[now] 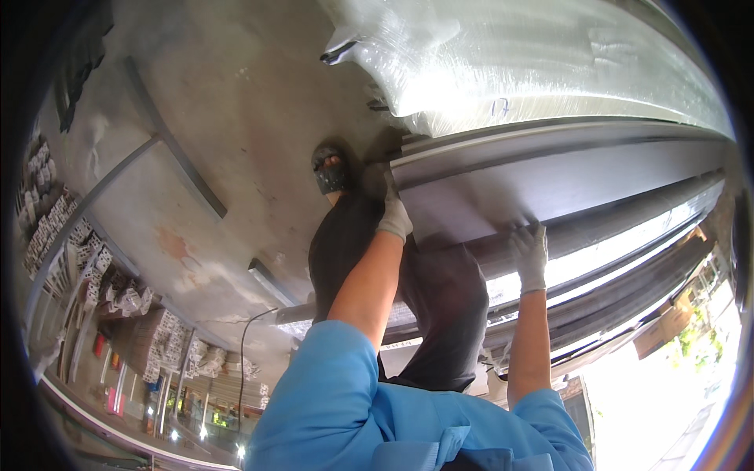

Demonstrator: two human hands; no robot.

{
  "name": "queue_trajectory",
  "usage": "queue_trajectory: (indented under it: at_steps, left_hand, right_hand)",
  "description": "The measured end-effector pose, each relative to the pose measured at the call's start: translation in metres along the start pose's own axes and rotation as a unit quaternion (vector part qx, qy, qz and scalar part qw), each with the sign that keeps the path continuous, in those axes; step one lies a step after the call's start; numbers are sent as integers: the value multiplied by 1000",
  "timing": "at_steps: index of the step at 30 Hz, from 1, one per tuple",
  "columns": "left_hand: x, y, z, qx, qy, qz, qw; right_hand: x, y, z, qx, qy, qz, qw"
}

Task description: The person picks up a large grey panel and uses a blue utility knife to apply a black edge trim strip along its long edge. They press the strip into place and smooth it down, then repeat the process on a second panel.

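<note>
A long dark grey panel (pixel 487 192), probably a metal profile, reaches from the middle of the view to the far right. My left hand (pixel 396 213), in a pale glove, grips its left end; the fingertips are partly hidden in shadow there. My right hand (pixel 530 255), also gloved, holds the panel's near edge further right, fingers curled at that edge. Beneath and nearer lie more long dark profiles (pixel 605 224), some with light wrapping. My dark trousers and a black sandal (pixel 330 171) show just left of the panel's end.
A plastic-wrapped bundle (pixel 534 63) lies beyond the panel. Grey metal bars (pixel 177 149) rest on the concrete floor (pixel 259 102), and a short bar (pixel 271 282) lies near my leg. Racked profiles (pixel 67 228) line the left side. A cardboard box (pixel 666 328) stands at lower right.
</note>
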State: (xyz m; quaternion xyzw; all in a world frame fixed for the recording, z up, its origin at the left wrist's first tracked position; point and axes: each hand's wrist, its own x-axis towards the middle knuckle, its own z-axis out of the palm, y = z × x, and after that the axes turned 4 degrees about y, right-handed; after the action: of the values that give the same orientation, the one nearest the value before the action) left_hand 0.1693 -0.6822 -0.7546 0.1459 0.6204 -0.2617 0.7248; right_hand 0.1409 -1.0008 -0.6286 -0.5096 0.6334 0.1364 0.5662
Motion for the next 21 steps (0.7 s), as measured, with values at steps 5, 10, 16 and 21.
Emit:
queue_trajectory:
  at_steps: [5,10,16,21]
  left_hand:
    - [10,-11,0,-8,-8,14,1000]
    - [29,-31,-7,26,94,57,994]
    - [23,-34,12,83,119,102,984]
    - [-28,-16,58,66,130,95,985]
  right_hand:
    - [4,4,11,22,13,-15,1000]
    - [0,-2,22,7,90,-21,996]
    - [6,4,20,-4,90,-41,995]
    - [-11,11,-12,-35,-17,-60,997]
